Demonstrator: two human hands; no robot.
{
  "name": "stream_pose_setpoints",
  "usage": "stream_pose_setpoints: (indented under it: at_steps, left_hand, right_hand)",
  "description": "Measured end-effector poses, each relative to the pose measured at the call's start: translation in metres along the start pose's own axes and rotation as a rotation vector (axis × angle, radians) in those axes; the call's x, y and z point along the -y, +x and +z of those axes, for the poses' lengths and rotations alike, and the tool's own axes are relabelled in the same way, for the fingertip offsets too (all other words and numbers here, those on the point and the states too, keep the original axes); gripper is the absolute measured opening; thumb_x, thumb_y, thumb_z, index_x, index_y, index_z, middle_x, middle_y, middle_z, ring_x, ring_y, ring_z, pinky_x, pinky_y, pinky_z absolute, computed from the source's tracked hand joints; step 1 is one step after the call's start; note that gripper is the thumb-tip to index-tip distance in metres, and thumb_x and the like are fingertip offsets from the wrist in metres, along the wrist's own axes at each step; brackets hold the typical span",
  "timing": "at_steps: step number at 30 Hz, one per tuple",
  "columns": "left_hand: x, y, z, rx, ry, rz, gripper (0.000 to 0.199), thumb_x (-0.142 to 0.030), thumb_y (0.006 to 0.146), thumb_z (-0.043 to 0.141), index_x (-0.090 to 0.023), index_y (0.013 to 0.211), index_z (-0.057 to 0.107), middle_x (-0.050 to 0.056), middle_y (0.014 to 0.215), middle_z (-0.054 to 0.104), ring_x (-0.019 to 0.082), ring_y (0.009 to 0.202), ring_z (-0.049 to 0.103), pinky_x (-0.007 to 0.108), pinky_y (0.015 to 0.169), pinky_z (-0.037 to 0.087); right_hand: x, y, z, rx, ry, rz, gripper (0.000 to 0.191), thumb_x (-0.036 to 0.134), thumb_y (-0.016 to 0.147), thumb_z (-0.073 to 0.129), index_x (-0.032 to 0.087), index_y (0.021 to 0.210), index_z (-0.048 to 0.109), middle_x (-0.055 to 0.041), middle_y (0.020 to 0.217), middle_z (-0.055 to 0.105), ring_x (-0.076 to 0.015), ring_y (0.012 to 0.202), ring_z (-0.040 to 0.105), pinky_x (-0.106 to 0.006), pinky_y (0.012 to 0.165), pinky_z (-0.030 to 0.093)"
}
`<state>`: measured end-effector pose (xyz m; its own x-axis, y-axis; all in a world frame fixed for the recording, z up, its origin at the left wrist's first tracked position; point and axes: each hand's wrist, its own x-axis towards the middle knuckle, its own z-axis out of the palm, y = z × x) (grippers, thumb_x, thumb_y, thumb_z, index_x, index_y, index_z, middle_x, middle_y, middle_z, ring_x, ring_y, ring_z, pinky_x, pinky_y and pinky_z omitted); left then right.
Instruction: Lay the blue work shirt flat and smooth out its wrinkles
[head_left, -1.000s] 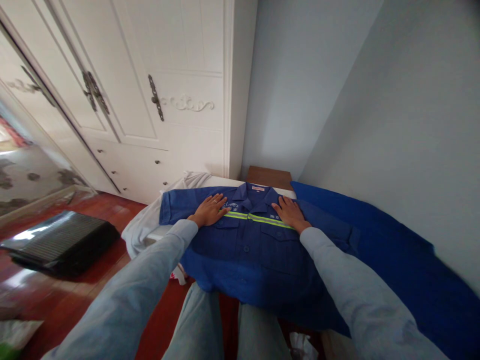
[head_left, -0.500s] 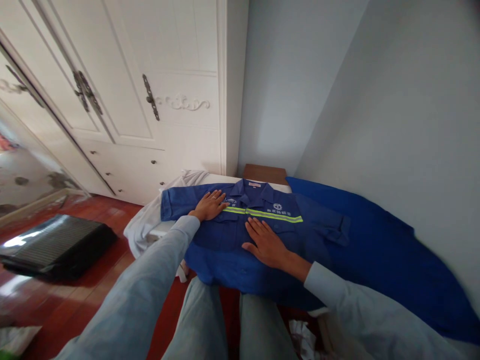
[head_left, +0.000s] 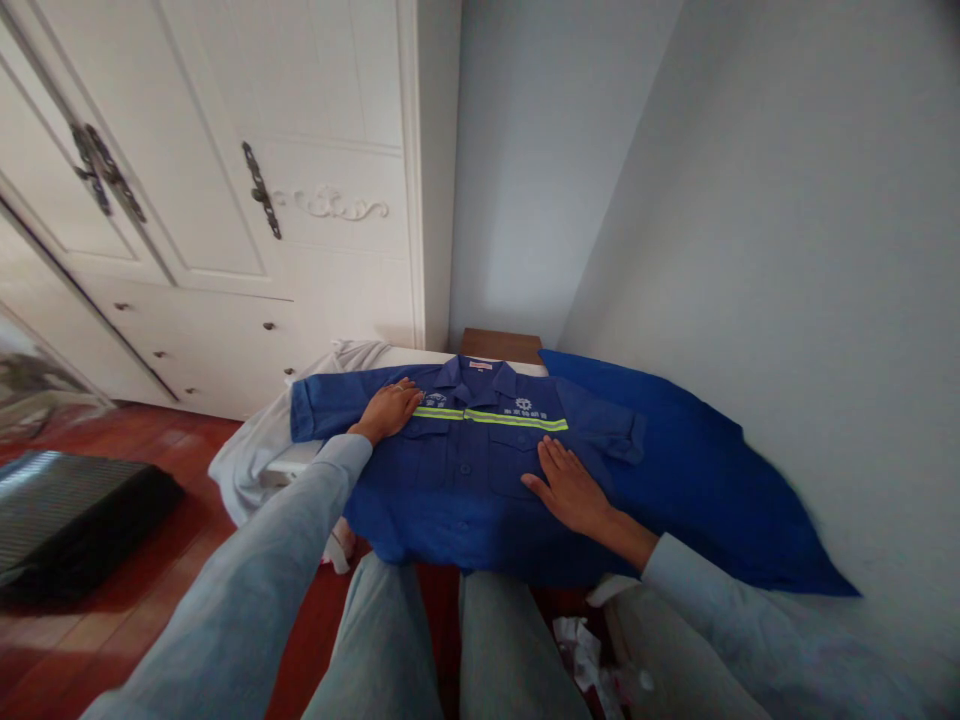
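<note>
A dark blue short-sleeved work shirt [head_left: 465, 450] lies spread face up, its collar toward the wall and a yellow-green reflective stripe across the chest. My left hand [head_left: 391, 408] rests flat on the chest near the left sleeve, at the stripe's left end. On the other side, my right hand [head_left: 571, 487] lies on the cloth just below the stripe's right end, beside a chest pocket, fingers stretched out. Neither hand grips the fabric. Bright blue cloth [head_left: 690, 470] spreads out under and to the right of the shirt.
A white wardrobe [head_left: 337, 270] stands at the back left. White cloth [head_left: 251, 450] hangs at the left end of the surface. A brown wooden piece [head_left: 501, 345] is behind the collar. A black case [head_left: 82, 520] lies on the red floor [head_left: 202, 440]. Crumpled white material [head_left: 579, 650] is below.
My right hand has slid right across the shirt, off the button line, uncovering the pocket. My left hand stays on the left chest. The camera view has shifted to the right.
</note>
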<state>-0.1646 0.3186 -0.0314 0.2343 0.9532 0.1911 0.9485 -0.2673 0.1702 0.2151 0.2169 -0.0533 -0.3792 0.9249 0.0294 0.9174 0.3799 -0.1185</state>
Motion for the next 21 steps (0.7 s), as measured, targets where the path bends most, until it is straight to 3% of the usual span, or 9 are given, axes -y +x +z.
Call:
stream_pose_setpoints:
  at_steps: [4, 8, 9, 12, 16, 21]
  left_hand:
    - [-0.018, -0.014, -0.017, -0.063, 0.093, -0.037, 0.055, -0.04, 0.098, 0.023, -0.013, 0.111, 0.069, 0.015, 0.126, 0.063, 0.026, 0.12, 0.06, 0.044, 0.108, 0.046]
    - [-0.054, -0.046, -0.026, -0.338, -0.036, -0.108, 0.051, -0.042, 0.099, 0.024, -0.019, 0.113, 0.068, 0.009, 0.132, 0.061, 0.02, 0.119, 0.059, 0.036, 0.108, 0.047]
    - [-0.064, -0.055, -0.025, -0.362, -0.081, -0.109, 0.052, -0.043, 0.099, 0.024, -0.02, 0.114, 0.068, 0.008, 0.131, 0.062, 0.018, 0.119, 0.059, 0.034, 0.109, 0.047]
    - [-0.081, -0.083, -0.013, -0.277, -0.123, -0.123, 0.054, -0.049, 0.098, 0.025, -0.022, 0.121, 0.065, 0.008, 0.132, 0.062, 0.021, 0.124, 0.058, 0.037, 0.108, 0.048]
    - [-0.068, -0.105, 0.007, -0.189, -0.06, -0.199, 0.063, -0.057, 0.096, 0.026, -0.02, 0.136, 0.058, 0.009, 0.147, 0.051, 0.025, 0.144, 0.041, 0.046, 0.121, 0.037]
    - [-0.037, -0.112, 0.01, -0.095, -0.057, -0.11, 0.068, -0.061, 0.095, 0.025, -0.023, 0.146, 0.049, 0.005, 0.154, 0.041, 0.023, 0.148, 0.034, 0.047, 0.128, 0.028]
  right_hand:
    - [0.0, -0.008, 0.0, -0.081, 0.056, -0.055, 0.09, 0.071, 0.1, 0.02, 0.001, 0.154, 0.034, -0.0197, 0.157, 0.025, -0.0304, 0.148, 0.025, -0.051, 0.122, 0.026]
    - [0.014, -0.018, 0.015, -0.19, -0.02, 0.014, 0.087, 0.07, 0.1, 0.018, 0.003, 0.149, 0.045, -0.02, 0.154, 0.032, -0.0337, 0.145, 0.031, -0.053, 0.12, 0.027]
    - [0.021, -0.018, 0.019, -0.215, -0.047, 0.037, 0.087, 0.069, 0.1, 0.017, 0.003, 0.148, 0.047, -0.0202, 0.153, 0.033, -0.0345, 0.145, 0.032, -0.053, 0.12, 0.027]
    - [0.039, -0.017, 0.026, -0.256, -0.093, 0.056, 0.085, 0.066, 0.101, 0.016, 0.002, 0.147, 0.048, -0.02, 0.154, 0.032, -0.035, 0.146, 0.029, -0.054, 0.12, 0.025]
    - [0.036, -0.023, 0.02, -0.197, -0.116, -0.023, 0.086, 0.067, 0.101, 0.016, 0.001, 0.149, 0.044, -0.0178, 0.155, 0.03, -0.0327, 0.147, 0.028, -0.052, 0.121, 0.026]
    - [-0.004, -0.043, 0.012, -0.185, -0.166, -0.111, 0.087, 0.069, 0.1, 0.02, 0.002, 0.147, 0.047, -0.0168, 0.154, 0.033, -0.0317, 0.145, 0.031, -0.051, 0.121, 0.028]
